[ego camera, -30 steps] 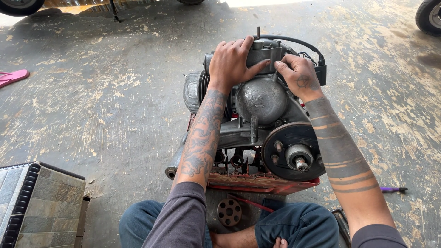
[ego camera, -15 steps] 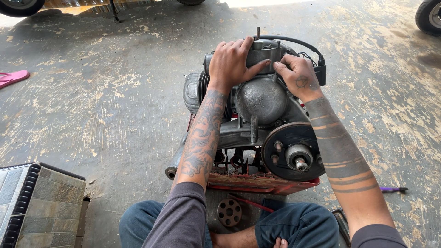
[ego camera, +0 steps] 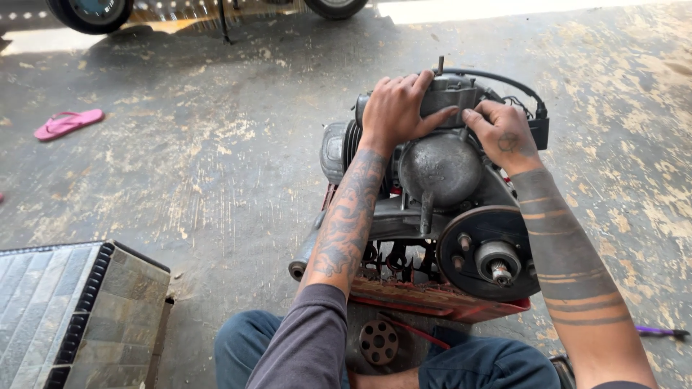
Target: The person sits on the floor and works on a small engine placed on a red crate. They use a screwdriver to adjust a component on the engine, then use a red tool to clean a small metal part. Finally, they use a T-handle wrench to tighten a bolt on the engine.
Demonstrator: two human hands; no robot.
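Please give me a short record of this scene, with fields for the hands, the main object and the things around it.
Left hand: left hand lies on top of the engine, fingers spread
Right hand: right hand grips the engine's upper right side
Support: red crate beneath the engine
Floor: worn concrete floor
Nearby: pink sandal, tiled block, round perforated disc

A: Left hand [ego camera: 395, 109]?
B: Reaching toward 12 o'clock, palm facing down, fingers spreading and curling.
A: Right hand [ego camera: 502, 132]?
B: Lying at 3 o'clock of it, fingers bending, forearm extending.
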